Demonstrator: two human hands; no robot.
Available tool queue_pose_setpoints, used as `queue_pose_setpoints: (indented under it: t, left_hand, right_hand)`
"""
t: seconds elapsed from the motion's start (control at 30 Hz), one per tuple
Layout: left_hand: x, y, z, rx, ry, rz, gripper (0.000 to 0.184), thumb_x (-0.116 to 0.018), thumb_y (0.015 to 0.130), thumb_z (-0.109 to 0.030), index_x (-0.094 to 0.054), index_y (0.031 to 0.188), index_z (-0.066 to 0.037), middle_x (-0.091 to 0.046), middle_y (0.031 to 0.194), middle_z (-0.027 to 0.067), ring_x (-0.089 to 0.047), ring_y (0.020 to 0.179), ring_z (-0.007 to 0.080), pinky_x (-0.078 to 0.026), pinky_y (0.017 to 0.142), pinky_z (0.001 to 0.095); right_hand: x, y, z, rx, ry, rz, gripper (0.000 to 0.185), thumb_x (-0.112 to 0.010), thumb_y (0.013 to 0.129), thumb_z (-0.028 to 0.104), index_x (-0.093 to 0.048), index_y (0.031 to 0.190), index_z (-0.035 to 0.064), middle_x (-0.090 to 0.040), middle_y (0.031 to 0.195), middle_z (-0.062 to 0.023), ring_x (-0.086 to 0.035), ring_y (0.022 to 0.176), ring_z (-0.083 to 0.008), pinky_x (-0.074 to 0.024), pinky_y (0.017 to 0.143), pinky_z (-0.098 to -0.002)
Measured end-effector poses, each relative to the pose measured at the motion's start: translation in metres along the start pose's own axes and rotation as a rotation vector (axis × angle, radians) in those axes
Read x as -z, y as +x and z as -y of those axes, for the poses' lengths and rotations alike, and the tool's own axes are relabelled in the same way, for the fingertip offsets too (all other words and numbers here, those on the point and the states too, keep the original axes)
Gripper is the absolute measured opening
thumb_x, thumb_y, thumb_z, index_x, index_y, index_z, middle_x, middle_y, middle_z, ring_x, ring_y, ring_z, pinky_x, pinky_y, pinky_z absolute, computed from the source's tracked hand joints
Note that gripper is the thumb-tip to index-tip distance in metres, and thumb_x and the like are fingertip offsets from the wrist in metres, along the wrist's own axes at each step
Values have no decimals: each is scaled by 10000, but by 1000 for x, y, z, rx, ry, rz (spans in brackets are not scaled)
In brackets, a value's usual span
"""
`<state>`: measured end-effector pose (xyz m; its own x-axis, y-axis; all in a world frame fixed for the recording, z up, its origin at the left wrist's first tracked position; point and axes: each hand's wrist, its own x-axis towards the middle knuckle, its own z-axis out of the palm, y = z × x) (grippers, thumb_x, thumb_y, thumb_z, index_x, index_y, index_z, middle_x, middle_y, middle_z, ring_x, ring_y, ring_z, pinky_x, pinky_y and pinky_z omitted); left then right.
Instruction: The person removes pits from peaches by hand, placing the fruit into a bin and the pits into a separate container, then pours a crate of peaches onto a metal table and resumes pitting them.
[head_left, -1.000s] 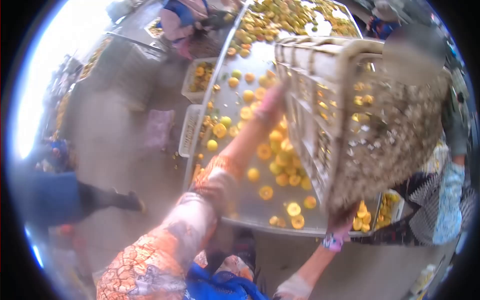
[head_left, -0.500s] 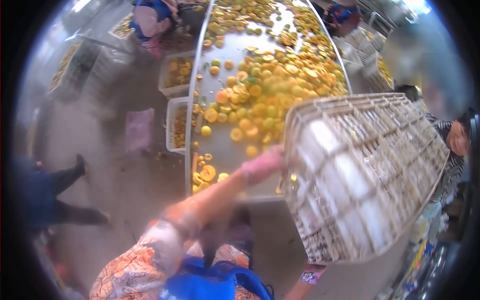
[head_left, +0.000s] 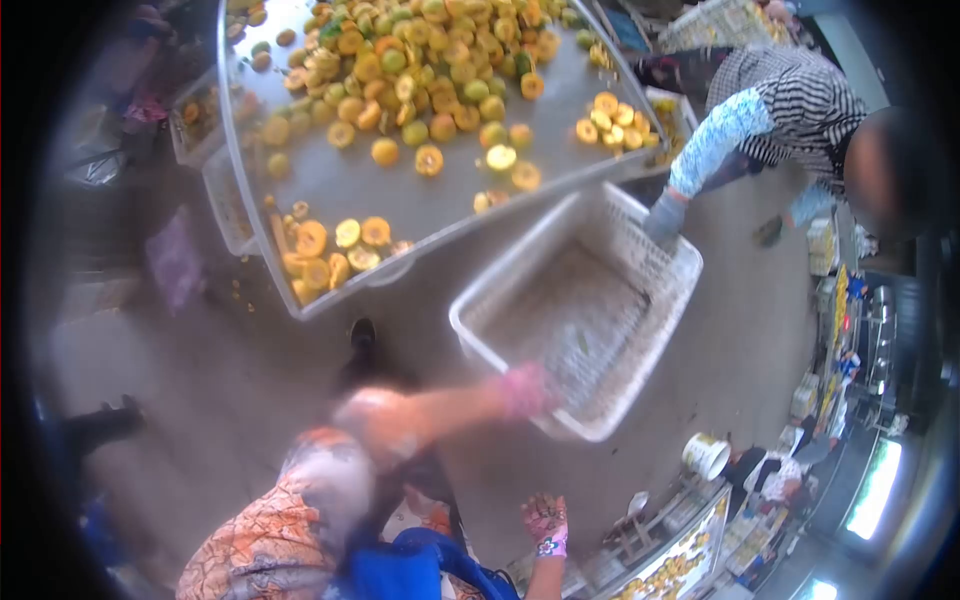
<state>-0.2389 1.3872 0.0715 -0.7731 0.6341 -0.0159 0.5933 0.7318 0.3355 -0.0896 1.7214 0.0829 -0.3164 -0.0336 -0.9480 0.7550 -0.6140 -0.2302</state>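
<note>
A white plastic crate (head_left: 600, 270) hangs over the floor beside the metal table, its open top turned towards me. A small leaf-like bit lies on its bottom. My left hand (head_left: 525, 390), in a pink glove and blurred by motion, is closed on its near rim. A co-worker's gloved hand (head_left: 664, 218) holds the opposite rim. My right hand (head_left: 546, 518), in a pink patterned glove, is lower down, apart from the crate, with its fingers spread and nothing in them. Halved yellow-orange fruit (head_left: 430, 75), like peaches or apricots, lies heaped on the table (head_left: 450, 205).
The co-worker (head_left: 780, 100) in a striped top leans in at the right. Crates (head_left: 230, 205) stand along the table's left side. A white bucket (head_left: 706, 456) and another fruit-covered table (head_left: 665, 570) are at lower right. A purple sack-like thing (head_left: 175, 260) lies left.
The crate was tipped over the table with fruit before it; now it is off the table's edge, open top towards me. My right hand has come off it, and a co-worker's hand holds it.
</note>
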Motion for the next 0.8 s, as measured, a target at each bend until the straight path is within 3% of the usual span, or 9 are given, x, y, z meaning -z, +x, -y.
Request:
queue_pose_setpoints:
  t: [0.17,0.27,0.37,0.5,0.57,0.63,0.7,0.77,0.8]
  left_hand:
    - [-67,-17,30,46,397,260,328,-579,748,-145,-507,1067,-118,-564,957,18,-564,930,215,-458,734,374]
    - [-91,-24,20,326,-6,225,258,-548,763,-142,-532,1019,-127,-588,951,36,-584,927,207,-473,706,357]
    - [-144,-53,-4,463,-201,204,343,-442,834,-190,-566,1148,-136,-587,1177,35,-544,1108,214,-451,918,363]
    - [-69,-136,-33,700,-458,438,271,-451,878,-229,-585,1075,-100,-625,1113,51,-598,1039,214,-477,895,336]
    - [-150,-207,-47,799,-339,-19,204,-493,864,-217,-625,967,-101,-659,993,72,-628,966,213,-496,858,347]
    - [-49,-297,-60,1108,-1174,-307,329,-562,831,-248,-626,1093,-59,-617,1112,134,-593,1034,254,-451,931,351]
    - [-47,-377,-80,1362,-873,-522,263,-555,853,-226,-652,1024,-52,-667,978,105,-632,893,229,-499,825,329]
    - [-24,-438,-105,1625,-1020,-546,325,-569,844,-226,-627,1104,-38,-612,1134,129,-573,1058,238,-436,937,334]
    - [-1,-493,-145,1914,-1226,-893,324,-568,841,-234,-632,1090,-37,-614,1124,131,-567,1064,236,-439,926,335]
  right_hand:
    - [69,-8,-42,-34,-69,-172,343,-514,913,397,-588,927,63,-645,872,-86,-609,828,-290,-502,799,-500]
    - [107,-6,-59,-85,-19,-60,331,-523,910,389,-584,930,65,-649,890,-94,-622,847,-288,-505,801,-503]
    - [95,-4,-70,-72,-134,-237,319,-549,897,385,-584,932,70,-647,884,-94,-624,825,-273,-508,793,-486]
    - [64,14,-65,-128,-352,-154,322,-595,866,400,-589,930,84,-644,869,-78,-622,821,-257,-515,763,-460]
    - [40,24,-62,-94,-530,-49,398,-590,877,379,-528,1103,57,-621,976,-110,-617,826,-264,-533,739,-448]
    - [8,23,-65,-73,-690,3,402,-595,873,386,-528,1096,59,-620,972,-110,-618,829,-259,-536,732,-437]
    - [-24,21,-74,-32,-829,45,406,-601,868,393,-529,1090,60,-619,968,-110,-619,831,-254,-539,725,-426]
    - [-45,14,-86,0,-928,52,426,-614,858,397,-520,1099,58,-614,955,-117,-618,837,-250,-538,723,-406]
    - [-61,5,-96,8,-944,49,426,-614,858,397,-520,1099,58,-614,955,-117,-618,837,-250,-538,723,-406]
